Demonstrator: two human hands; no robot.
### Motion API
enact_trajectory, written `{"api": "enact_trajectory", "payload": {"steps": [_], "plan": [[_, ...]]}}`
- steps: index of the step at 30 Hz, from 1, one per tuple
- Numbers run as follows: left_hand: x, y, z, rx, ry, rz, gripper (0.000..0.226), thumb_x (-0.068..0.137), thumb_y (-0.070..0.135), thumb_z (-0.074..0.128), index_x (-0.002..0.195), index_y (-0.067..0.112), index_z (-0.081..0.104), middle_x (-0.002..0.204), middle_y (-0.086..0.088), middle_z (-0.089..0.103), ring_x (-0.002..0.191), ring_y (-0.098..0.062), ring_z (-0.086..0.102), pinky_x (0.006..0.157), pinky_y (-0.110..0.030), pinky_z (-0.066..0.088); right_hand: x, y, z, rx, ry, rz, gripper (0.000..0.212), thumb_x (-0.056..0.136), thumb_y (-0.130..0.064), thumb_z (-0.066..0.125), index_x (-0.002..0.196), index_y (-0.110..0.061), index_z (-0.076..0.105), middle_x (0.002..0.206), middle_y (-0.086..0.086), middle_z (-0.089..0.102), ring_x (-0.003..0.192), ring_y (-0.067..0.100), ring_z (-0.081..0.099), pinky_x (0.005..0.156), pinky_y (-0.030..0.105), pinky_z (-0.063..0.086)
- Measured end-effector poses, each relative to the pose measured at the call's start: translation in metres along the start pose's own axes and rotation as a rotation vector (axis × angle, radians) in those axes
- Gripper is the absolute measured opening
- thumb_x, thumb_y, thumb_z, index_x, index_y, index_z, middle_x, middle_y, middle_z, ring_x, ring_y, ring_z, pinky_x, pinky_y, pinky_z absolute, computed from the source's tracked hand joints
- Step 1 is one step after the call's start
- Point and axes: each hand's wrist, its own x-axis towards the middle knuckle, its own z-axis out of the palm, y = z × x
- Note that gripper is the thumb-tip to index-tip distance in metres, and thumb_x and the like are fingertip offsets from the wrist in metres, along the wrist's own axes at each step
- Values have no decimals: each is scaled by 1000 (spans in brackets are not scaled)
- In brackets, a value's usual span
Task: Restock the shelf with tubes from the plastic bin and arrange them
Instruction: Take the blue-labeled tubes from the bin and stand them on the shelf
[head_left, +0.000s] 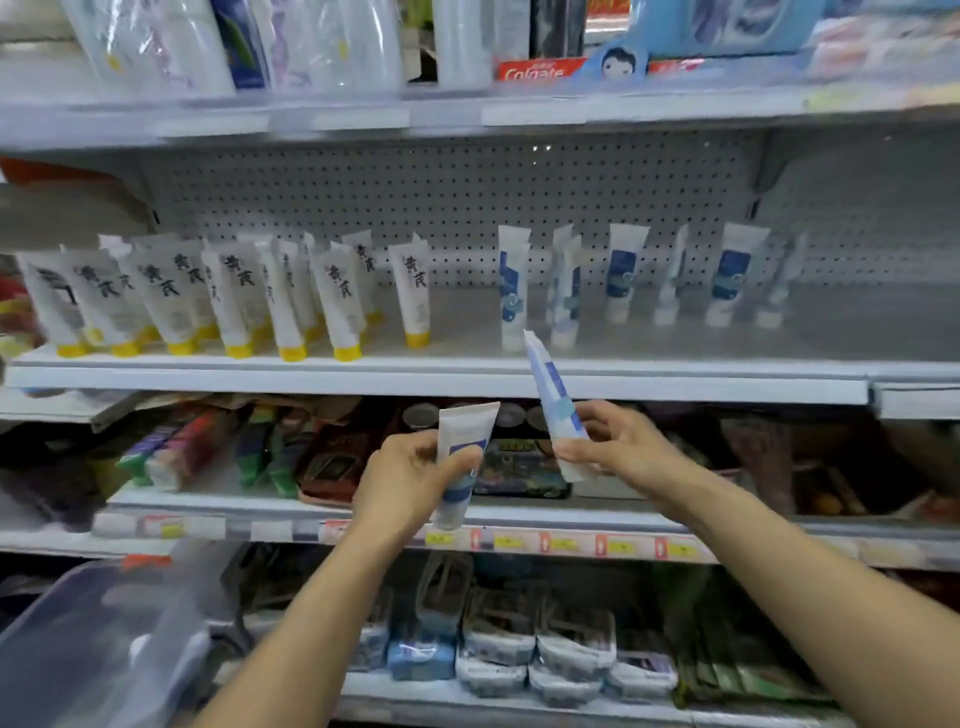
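My left hand grips a white tube with a blue label, cap end down, in front of the lower shelf. My right hand holds a second blue-and-white tube tilted left, its crimped end pointing up at the middle shelf. On that shelf, several blue-label tubes stand cap-down, spaced apart, on the right half. Several white tubes with yellow caps crowd the left half. The clear plastic bin sits at the lower left, blurred.
The top shelf carries plastic-wrapped goods and a red toothpaste box. Below the middle shelf lie coloured boxes and tins. The lowest shelf holds small packaged items. Bare shelf shows between the blue-label tubes and at the far right.
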Motion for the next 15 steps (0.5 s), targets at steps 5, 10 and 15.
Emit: {"api": "enact_trajectory", "payload": {"steps": [5, 10, 15], "plan": [[13, 49, 54, -117, 47, 67, 23, 79, 40, 75, 70, 18, 74, 75, 2, 71, 70, -12, 66, 65, -33, 48, 15, 2, -78, 40, 102, -52, 41, 75, -11, 79, 109, -23, 60, 103, 4, 71, 94, 23, 66, 83, 40, 54], [25, 77, 85, -196, 43, 49, 16, 80, 34, 75, 77, 18, 75, 77, 2, 75, 73, -11, 68, 64, -27, 50, 48, -14, -119, -69, 225, -118, 49, 71, -8, 82, 112, -15, 56, 99, 1, 67, 88, 20, 64, 82, 33, 53], [48, 91, 90, -229, 81, 48, 19, 77, 41, 76, 77, 22, 76, 72, 2, 73, 67, -12, 64, 64, -34, 54, 103, -21, -124, -161, 338, -133, 56, 69, -10, 85, 114, -7, 52, 107, 7, 64, 94, 22, 63, 82, 31, 49]]}}
